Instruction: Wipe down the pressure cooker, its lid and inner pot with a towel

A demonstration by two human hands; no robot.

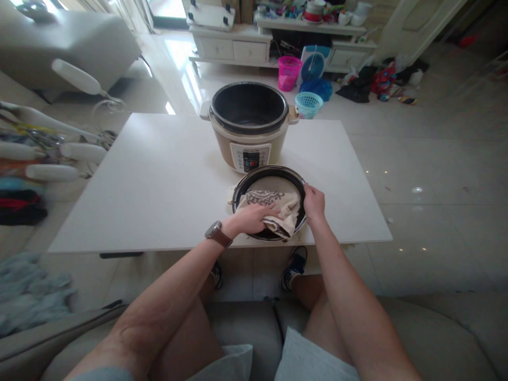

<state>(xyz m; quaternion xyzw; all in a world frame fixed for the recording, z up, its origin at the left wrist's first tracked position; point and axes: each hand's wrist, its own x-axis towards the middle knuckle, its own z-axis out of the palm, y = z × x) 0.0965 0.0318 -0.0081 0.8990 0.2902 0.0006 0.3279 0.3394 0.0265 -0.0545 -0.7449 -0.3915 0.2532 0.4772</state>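
A round pressure cooker lid [273,181] lies upside down near the front edge of the table, its dark inner ring facing up. Inside it is a bunched beige cloth [291,203] with a dark printed pattern. My left hand [254,218], with a watch on the wrist, presses on this cloth, its fingers partly tucked into the folds. The lid's right rim is gripped by my right hand [314,203]. Just behind the lid stands the beige electric pressure cooker [222,138], uncovered, with a dark inside and a control panel at the front.
Both are on a white table [159,180]. On the floor behind it are a pink basket [289,74], a light blue basket [308,105] and several bags. A white cabinet [232,48] stands at the back, a metal rack with white parts at the left.
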